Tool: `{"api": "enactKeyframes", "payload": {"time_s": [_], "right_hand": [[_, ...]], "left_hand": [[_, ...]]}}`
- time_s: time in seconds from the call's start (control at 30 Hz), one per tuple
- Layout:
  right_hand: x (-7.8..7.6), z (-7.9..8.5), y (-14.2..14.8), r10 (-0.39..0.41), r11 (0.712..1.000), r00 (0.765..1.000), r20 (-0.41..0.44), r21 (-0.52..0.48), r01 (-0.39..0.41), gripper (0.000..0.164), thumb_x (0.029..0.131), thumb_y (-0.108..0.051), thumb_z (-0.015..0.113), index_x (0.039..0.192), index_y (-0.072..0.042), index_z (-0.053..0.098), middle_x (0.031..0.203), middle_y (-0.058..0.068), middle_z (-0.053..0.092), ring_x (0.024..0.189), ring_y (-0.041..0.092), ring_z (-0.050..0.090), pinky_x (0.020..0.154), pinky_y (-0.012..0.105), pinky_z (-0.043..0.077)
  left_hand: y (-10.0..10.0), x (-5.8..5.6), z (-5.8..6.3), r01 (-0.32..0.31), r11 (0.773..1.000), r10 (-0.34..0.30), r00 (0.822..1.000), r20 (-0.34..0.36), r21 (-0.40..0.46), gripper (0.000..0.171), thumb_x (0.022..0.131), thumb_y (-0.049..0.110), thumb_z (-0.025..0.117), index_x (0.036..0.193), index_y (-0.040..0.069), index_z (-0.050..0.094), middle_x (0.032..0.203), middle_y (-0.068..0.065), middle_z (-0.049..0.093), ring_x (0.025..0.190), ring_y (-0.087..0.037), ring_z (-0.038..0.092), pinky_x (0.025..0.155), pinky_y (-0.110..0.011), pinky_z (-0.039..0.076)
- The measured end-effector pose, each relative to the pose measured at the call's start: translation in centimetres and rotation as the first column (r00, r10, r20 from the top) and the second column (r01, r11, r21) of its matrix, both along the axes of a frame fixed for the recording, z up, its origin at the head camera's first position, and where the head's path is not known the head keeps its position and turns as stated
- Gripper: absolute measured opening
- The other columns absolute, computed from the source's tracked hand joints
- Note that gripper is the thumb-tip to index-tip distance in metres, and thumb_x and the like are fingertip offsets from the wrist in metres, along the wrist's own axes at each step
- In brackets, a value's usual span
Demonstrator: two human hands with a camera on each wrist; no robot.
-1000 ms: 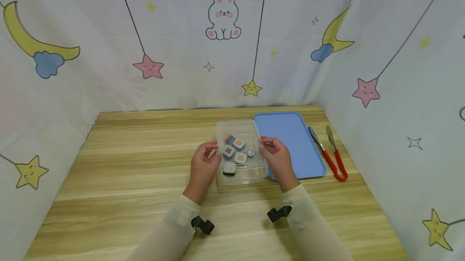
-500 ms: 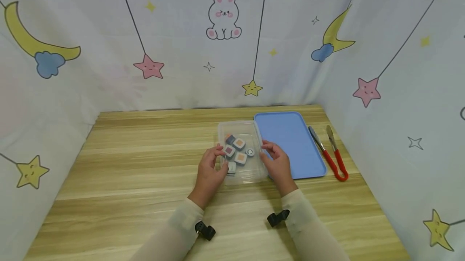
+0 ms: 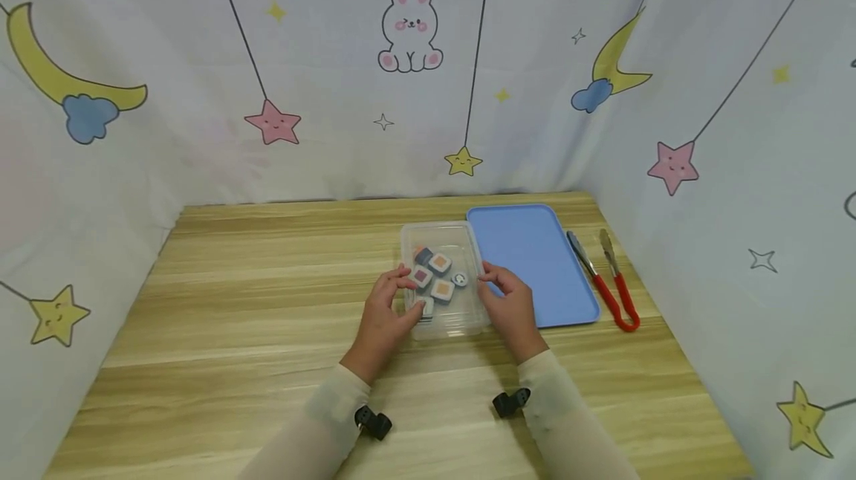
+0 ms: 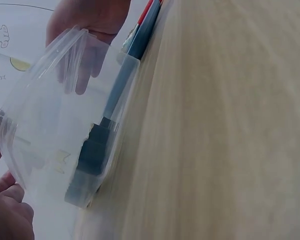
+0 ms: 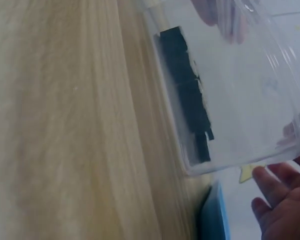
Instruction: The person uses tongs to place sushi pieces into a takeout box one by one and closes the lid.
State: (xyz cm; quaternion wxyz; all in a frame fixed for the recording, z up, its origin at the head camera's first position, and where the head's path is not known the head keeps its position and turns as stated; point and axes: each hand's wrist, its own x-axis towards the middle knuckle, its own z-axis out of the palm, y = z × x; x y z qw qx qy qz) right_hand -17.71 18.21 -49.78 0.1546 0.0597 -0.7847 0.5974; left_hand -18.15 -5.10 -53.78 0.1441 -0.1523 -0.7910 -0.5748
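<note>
Head view: clear plastic box (image 3: 446, 283) of small sushi-like blocks (image 3: 431, 281) gripped between left hand (image 3: 384, 314) and right hand (image 3: 510, 304), fingers curled on both side walls. Just right of right hand, blue tray (image 3: 535, 261); beyond, red-handled tongs (image 3: 605, 283) on wooden table (image 3: 234, 302).
</note>
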Motion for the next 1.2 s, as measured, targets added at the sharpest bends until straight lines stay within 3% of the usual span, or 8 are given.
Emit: {"api": "enactKeyframes", "payload": {"time_s": [0.27, 0.5, 0.63, 0.73, 0.9, 0.97, 1.03, 1.2], "right_hand": [[-1.0, -4.4, 1.2, 0.069, 0.996, 0.998, 0.011, 0.059, -0.07, 0.011, 0.094, -0.001, 0.07, 0.095, -0.004, 0.06, 0.149, 0.015, 0.057, 0.134, 0.037, 0.057, 0.11, 0.057, 0.043], [-0.9, -3.4, 1.8, 0.051, 0.972, 0.999, -0.001, 0.23, -0.049, 0.008, 0.097, -0.011, 0.071, 0.103, -0.009, 0.066, 0.147, 0.007, 0.06, 0.135, 0.032, 0.055, 0.105, 0.058, 0.046], [-1.5, -1.5, 1.9, 0.097, 0.931, 0.995, -0.01, 0.354, -0.087, 0.031, 0.099, -0.017, 0.072, 0.127, -0.005, 0.068, 0.153, 0.011, 0.053, 0.144, 0.033, 0.045, 0.109, 0.06, 0.042], [-2.8, -0.6, 1.6, 0.172, 0.869, 0.984, 0.045, 0.463, -0.173, 0.054, 0.102, -0.03, 0.068, 0.15, -0.01, 0.054, 0.164, 0.009, 0.038, 0.151, 0.033, 0.035, 0.115, 0.061, 0.035], [-4.7, 0.2, 0.6, 0.278, 0.692, 0.927, 0.251, 0.617, -0.375, 0.079, 0.106, -0.051, 0.054, 0.166, -0.011, 0.023, 0.174, 0.009, 0.008, 0.16, 0.031, 0.005, 0.122, 0.062, 0.022], [-4.9, 0.2, 0.5, 0.282, 0.65, 0.907, 0.312, 0.633, -0.42, 0.08, 0.107, -0.049, 0.052, 0.166, -0.007, 0.017, 0.175, 0.01, 0.002, 0.16, 0.031, -0.004, 0.123, 0.062, 0.017], [-4.9, 0.1, 0.4, 0.267, 0.641, 0.899, 0.347, 0.632, -0.435, 0.078, 0.108, -0.047, 0.05, 0.166, -0.006, 0.016, 0.175, 0.008, -0.002, 0.159, 0.029, -0.01, 0.124, 0.06, 0.015], [-4.8, 0.1, 0.2, 0.253, 0.668, 0.909, 0.333, 0.62, -0.413, 0.077, 0.108, -0.045, 0.052, 0.166, -0.008, 0.018, 0.175, 0.006, -0.003, 0.16, 0.028, -0.009, 0.124, 0.06, 0.016]], "left_hand": [[-0.4, 0.1, 0.0, 0.019, 0.999, -0.017, 0.999, 0.048, -0.03, 0.03, 0.084, 0.003, 0.084, 0.108, -0.003, 0.068, 0.141, -0.018, 0.058, 0.146, -0.027, 0.045, 0.116, -0.049, 0.039], [-0.4, -0.4, 0.9, 0.018, 0.994, -0.018, 1.0, -0.002, -0.108, 0.029, 0.085, 0.006, 0.083, 0.11, -0.001, 0.069, 0.141, -0.02, 0.059, 0.14, -0.033, 0.05, 0.113, -0.053, 0.041], [0.2, -1.8, 2.3, 0.036, 0.975, -0.039, 0.999, -0.008, -0.218, 0.038, 0.089, 0.015, 0.08, 0.124, 0.005, 0.069, 0.152, -0.016, 0.051, 0.147, -0.036, 0.041, 0.114, -0.059, 0.038], [1.1, -3.3, 3.2, 0.073, 0.92, -0.064, 0.997, 0.035, -0.386, 0.055, 0.093, 0.03, 0.076, 0.143, 0.012, 0.06, 0.163, -0.016, 0.038, 0.156, -0.038, 0.021, 0.12, -0.061, 0.028], [2.5, -4.8, 3.7, 0.143, 0.733, -0.062, 0.988, 0.144, -0.665, 0.075, 0.097, 0.053, 0.061, 0.16, 0.016, 0.043, 0.17, -0.021, 0.018, 0.159, -0.038, 0.003, 0.123, -0.064, 0.016], [2.7, -4.8, 3.7, 0.156, 0.685, -0.05, 0.985, 0.168, -0.712, 0.074, 0.098, 0.055, 0.057, 0.16, 0.016, 0.043, 0.17, -0.022, 0.017, 0.159, -0.037, 0.005, 0.122, -0.064, 0.018], [2.9, -4.8, 3.8, 0.154, 0.661, -0.044, 0.985, 0.167, -0.734, 0.072, 0.099, 0.055, 0.055, 0.159, 0.016, 0.045, 0.17, -0.021, 0.019, 0.159, -0.036, 0.008, 0.122, -0.064, 0.02], [2.9, -4.8, 3.9, 0.124, 0.651, -0.04, 0.991, 0.129, -0.749, 0.07, 0.099, 0.055, 0.056, 0.158, 0.017, 0.046, 0.169, -0.021, 0.021, 0.158, -0.036, 0.012, 0.121, -0.063, 0.022]]}}
